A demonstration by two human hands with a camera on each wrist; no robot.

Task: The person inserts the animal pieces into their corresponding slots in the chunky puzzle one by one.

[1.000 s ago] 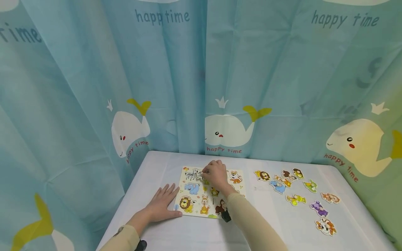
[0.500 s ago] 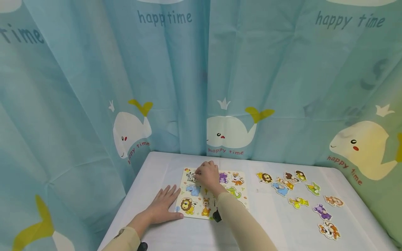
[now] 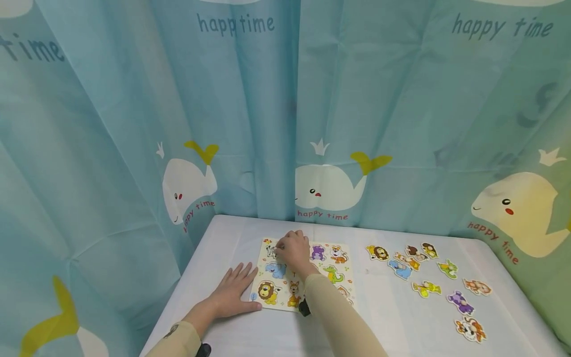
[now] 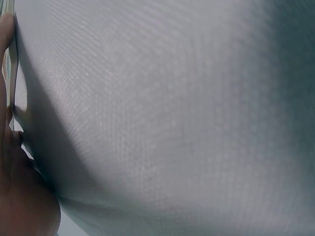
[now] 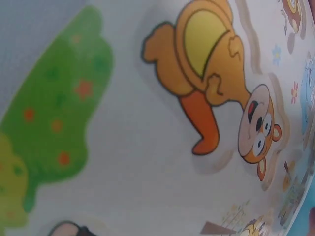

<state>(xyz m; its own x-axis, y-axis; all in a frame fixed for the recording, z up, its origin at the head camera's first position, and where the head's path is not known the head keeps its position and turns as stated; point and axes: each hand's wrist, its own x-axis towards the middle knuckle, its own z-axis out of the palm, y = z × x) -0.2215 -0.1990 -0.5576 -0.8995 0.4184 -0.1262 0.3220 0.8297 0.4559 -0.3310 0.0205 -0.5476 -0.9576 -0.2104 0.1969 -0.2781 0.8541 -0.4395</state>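
Note:
A cream animal puzzle board [image 3: 281, 307] lies on the white table. My right hand [image 3: 294, 252] is over its far left part, thumb and fingers pinching a zebra puzzle piece [image 3: 271, 252] at the zebra picture; the hand covers much of the piece. My left hand [image 3: 232, 293] rests flat on the table, fingers spread, thumb at the board's near left corner. In the left wrist view only the edge of the left hand [image 4: 24, 201] shows beside the cloth. The right wrist view looks across the board at its kangaroo picture [image 5: 216, 64].
Loose animal pieces lie right of the board: a lion [image 3: 377, 253], a blue elephant [image 3: 400, 269], a green crocodile [image 3: 448, 268], a purple hippo [image 3: 461, 303], a tiger [image 3: 471, 329] and several others. A blue whale-print curtain [image 3: 250, 124] hangs behind the table.
My right hand has moved left with the zebra piece, onto the zebra picture, uncovering the purple hippo and crocodile pictures. My left hand has stayed in place.

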